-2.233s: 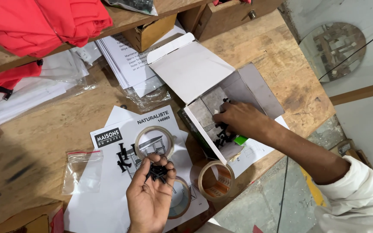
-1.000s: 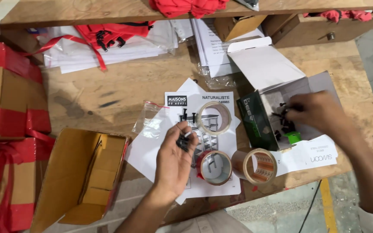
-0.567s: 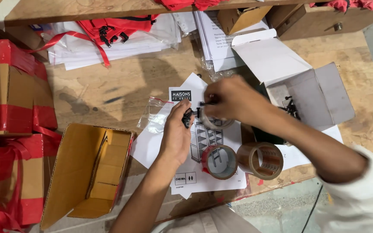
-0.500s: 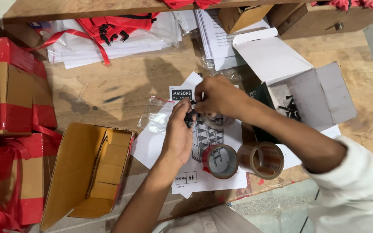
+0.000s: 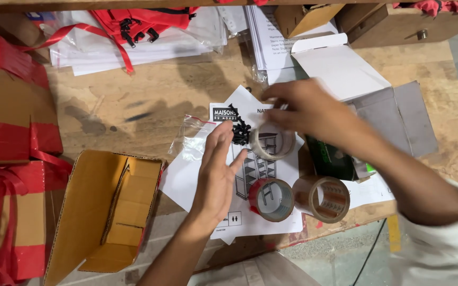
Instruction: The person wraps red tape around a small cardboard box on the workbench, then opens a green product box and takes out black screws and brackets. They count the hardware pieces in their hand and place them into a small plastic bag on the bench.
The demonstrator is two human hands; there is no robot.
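1. The left hand (image 5: 217, 175) lay flat on a printed instruction sheet (image 5: 250, 175), palm down, fingers spread and straight, gripping nothing.
2. Just past its fingertips sat a small pile of black screws (image 5: 240, 132) on the same sheet, touching or almost touching the nearest fingers.
3. The right hand (image 5: 306, 110) hovered above the sheet beyond the pile; it was blurred, its fingers loosely curled, and I could not tell whether it held anything.
4. Under that hand a roll of clear tape (image 5: 272, 142) lay flat on the sheet, just beside the screws.
5. A red-cored tape roll (image 5: 271, 198) and a brown tape roll (image 5: 322, 198) lay side by side at the near edge of the wooden table (image 5: 133, 100).
6. A clear plastic bag (image 5: 192, 139) lay beside the left hand, partly under the sheet; nothing could be seen in it.
7. An open corrugated carton (image 5: 102, 206) stood at the table's near left edge, flaps out, its inside bare cardboard.
8. A white flat box (image 5: 345, 69) lay open behind the right forearm, with a dark green box (image 5: 335, 159) beside it; the contents of the green one were hidden.
9. Cartons wrapped in red tape (image 5: 6, 106) were stacked at the left.
10. Red bags with black buckles (image 5: 133, 24) lay on bagged white papers at the back.
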